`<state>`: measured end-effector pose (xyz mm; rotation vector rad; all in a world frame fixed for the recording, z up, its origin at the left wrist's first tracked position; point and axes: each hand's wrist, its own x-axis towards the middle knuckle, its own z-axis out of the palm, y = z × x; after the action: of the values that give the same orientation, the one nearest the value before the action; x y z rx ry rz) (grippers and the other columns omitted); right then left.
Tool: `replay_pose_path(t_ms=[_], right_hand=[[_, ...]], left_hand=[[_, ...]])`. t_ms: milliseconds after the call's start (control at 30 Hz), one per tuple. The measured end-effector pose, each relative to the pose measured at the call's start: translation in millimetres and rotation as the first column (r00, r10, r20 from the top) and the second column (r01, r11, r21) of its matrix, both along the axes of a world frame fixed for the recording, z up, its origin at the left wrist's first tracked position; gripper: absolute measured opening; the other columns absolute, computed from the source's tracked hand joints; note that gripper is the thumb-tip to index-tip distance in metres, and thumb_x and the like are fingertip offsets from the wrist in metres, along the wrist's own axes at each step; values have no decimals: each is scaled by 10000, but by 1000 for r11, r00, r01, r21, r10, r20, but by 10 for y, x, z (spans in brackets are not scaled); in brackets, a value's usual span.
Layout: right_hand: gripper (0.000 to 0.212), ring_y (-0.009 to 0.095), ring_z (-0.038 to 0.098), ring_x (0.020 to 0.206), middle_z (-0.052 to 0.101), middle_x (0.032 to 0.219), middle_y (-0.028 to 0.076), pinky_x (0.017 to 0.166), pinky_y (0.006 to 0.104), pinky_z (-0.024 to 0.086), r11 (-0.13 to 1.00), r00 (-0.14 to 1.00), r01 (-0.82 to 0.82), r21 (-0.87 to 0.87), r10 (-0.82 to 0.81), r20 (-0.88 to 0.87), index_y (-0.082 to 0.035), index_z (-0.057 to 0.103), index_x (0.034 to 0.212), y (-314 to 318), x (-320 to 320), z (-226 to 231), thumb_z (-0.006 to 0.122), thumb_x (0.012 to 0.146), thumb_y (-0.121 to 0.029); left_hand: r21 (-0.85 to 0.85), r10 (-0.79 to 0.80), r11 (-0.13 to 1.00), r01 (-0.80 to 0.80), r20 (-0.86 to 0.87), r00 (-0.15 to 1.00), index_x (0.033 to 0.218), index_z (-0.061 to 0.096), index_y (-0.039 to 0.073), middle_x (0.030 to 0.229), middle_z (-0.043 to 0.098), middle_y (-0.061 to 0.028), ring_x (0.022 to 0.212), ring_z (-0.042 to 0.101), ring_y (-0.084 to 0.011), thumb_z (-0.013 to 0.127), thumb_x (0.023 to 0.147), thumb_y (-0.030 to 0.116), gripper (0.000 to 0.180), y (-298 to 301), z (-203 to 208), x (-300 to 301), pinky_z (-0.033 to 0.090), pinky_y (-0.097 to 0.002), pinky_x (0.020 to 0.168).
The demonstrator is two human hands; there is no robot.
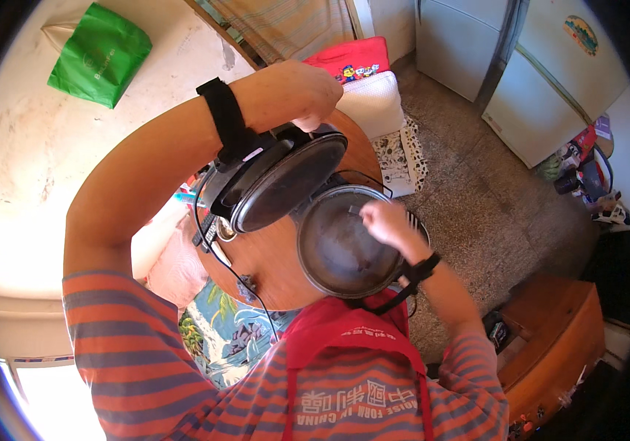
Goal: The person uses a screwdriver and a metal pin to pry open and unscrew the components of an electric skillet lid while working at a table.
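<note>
A round electric griddle stands on a wooden table, its dark lower plate point(333, 246) facing up. The black lid point(293, 180) is tilted up on the far left side of that plate. My left hand point(304, 92) is closed at the lid's upper edge; its fingertips are partly hidden. Above the right part of the lower plate is my right hand point(387, 223), fingers pinched together. A small dark flat piece point(354, 210) shows at its fingertips, too small to name. Dark marks show on the plate's surface.
The round wooden table point(274, 268) carries a remote control point(208, 231) and a black cord point(216, 253). A white cushion point(370, 103) lies beyond it. A white fridge point(550, 81) stands far right, and a wooden cabinet point(561, 345) at near right. A green bag point(102, 55) is far left.
</note>
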<state>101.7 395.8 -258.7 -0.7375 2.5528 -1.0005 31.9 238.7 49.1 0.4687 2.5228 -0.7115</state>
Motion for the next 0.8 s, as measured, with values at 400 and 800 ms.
replay_pose_path(t_ms=[400,800], right_hand=[[518,65,529,584,608,741,17,552,227,452,591,985,159,-791,-151,85,-48,529,1322,-584,11,717,758,858,-79],[184,113,574,510,630,637,56,481,277,460,792,985,135,-595,-43,166,-2,667,897,-892,-465,1702,721,913,-177]], left_hand=[[141,-276,943,301,-173,945,836,717,10,806,705,-156,764,684,-368,672,674,43,171,-235,-126,73,534,-454,608],[544,202,825,-154,-30,979,1118,682,0,930,701,-218,894,682,-377,804,686,295,537,-595,176,464,550,-443,780]])
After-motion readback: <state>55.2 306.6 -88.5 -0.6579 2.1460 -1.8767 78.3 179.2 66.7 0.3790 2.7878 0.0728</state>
